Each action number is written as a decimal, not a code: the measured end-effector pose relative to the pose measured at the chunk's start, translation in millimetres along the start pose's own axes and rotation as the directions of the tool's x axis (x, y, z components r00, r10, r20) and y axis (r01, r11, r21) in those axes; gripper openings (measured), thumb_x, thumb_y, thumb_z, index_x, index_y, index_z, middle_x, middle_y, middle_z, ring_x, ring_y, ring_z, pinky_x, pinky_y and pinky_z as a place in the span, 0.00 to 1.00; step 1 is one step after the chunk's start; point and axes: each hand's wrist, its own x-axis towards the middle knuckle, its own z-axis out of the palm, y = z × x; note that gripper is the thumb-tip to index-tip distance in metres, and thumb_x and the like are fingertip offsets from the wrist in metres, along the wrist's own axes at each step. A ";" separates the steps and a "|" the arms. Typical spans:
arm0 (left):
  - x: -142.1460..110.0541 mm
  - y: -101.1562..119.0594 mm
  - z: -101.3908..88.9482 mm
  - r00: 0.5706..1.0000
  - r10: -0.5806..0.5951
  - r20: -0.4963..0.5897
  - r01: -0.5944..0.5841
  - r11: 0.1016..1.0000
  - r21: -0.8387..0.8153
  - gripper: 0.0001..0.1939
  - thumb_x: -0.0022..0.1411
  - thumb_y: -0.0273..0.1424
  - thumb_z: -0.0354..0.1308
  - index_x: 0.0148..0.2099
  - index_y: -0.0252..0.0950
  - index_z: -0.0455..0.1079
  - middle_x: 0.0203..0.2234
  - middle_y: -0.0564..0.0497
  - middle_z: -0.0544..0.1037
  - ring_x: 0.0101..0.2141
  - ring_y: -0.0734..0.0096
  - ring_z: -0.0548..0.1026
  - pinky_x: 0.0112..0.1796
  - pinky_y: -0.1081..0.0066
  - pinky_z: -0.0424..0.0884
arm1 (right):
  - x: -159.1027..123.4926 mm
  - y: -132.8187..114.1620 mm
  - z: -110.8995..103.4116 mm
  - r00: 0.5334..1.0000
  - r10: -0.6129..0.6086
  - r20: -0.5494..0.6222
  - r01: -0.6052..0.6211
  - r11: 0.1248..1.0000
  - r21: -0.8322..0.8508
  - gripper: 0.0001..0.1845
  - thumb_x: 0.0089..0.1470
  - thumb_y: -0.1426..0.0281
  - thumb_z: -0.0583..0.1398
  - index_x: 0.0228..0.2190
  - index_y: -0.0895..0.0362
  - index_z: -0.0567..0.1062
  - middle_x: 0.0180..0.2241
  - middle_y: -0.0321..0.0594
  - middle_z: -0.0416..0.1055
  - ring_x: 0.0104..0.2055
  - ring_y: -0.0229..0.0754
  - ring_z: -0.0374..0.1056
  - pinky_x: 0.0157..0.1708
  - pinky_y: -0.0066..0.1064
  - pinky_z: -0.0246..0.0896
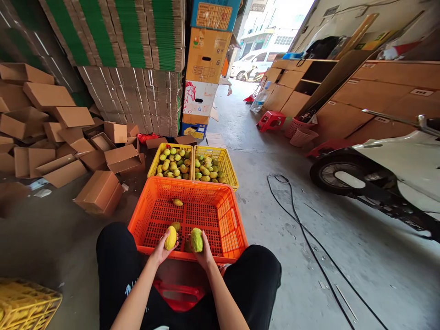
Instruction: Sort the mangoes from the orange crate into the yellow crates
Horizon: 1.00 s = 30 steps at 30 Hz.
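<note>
My left hand (161,248) is closed around a yellow oval fruit (170,238) over the near side of an orange plastic crate (233,220). My right hand (205,252) grips a greener, bumpy-skinned oval fruit (197,240) a little to the right, at about the same height. Inside the crate lies one yellowish fruit (177,202) near the far wall. A darker fruit (176,226) shows partly behind the one in my left hand. The crate stands in front of my knees, its slotted floor mostly in view.
Two yellow crates (194,151) of similar fruit stand beyond the orange one. Open cardboard boxes (99,192) pile up at left, below stacked flattened cartons (137,96). A black cable (299,220) crosses the floor at right near a parked motorbike (395,169). Another yellow crate (29,302) sits lower left.
</note>
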 end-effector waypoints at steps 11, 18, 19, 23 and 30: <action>5.0 1.1 -1.6 0.996 -0.024 -0.082 0.020 0.999 -0.043 0.09 0.68 0.32 0.54 0.43 0.31 0.71 0.29 0.45 0.78 0.28 0.69 0.78 0.32 0.69 0.77 | -2.5 -3.8 2.7 1.000 0.030 -0.008 -0.030 1.000 0.008 0.16 0.52 0.59 0.66 0.35 0.59 0.79 0.33 0.43 0.80 0.31 0.42 0.76 0.35 0.33 0.71; 4.4 5.5 1.8 0.996 -0.086 -0.015 0.085 0.993 -0.081 0.17 0.72 0.37 0.48 0.51 0.30 0.70 0.31 0.43 0.80 0.30 0.67 0.79 0.34 0.67 0.77 | 11.0 -1.7 -3.9 0.993 0.107 -0.052 -0.105 0.993 0.049 0.23 0.64 0.59 0.52 0.34 0.63 0.79 0.30 0.49 0.79 0.32 0.45 0.77 0.34 0.35 0.72; 4.4 5.6 2.2 0.995 -0.097 -0.010 0.096 0.993 -0.072 0.18 0.72 0.37 0.48 0.53 0.30 0.70 0.32 0.42 0.80 0.31 0.66 0.80 0.34 0.67 0.77 | 12.0 -0.9 -4.6 0.994 0.103 -0.046 -0.100 0.993 0.055 0.22 0.64 0.59 0.53 0.35 0.62 0.79 0.30 0.50 0.80 0.33 0.45 0.77 0.35 0.36 0.72; 4.9 5.2 1.4 0.994 -0.112 0.011 0.112 0.991 -0.070 0.20 0.73 0.37 0.46 0.55 0.29 0.69 0.33 0.40 0.80 0.32 0.64 0.80 0.36 0.65 0.78 | 11.2 1.2 -6.0 0.999 0.053 0.000 -0.053 0.997 0.061 0.21 0.59 0.55 0.59 0.37 0.62 0.79 0.33 0.48 0.80 0.34 0.44 0.77 0.36 0.35 0.73; 4.0 2.8 -2.1 0.996 -0.076 0.054 0.080 0.994 -0.078 0.19 0.72 0.38 0.47 0.51 0.29 0.72 0.33 0.41 0.80 0.31 0.67 0.79 0.36 0.65 0.77 | 4.4 0.2 -4.0 0.999 -0.006 -0.047 0.007 0.999 0.033 0.15 0.49 0.62 0.69 0.36 0.58 0.77 0.31 0.41 0.80 0.32 0.42 0.77 0.34 0.32 0.72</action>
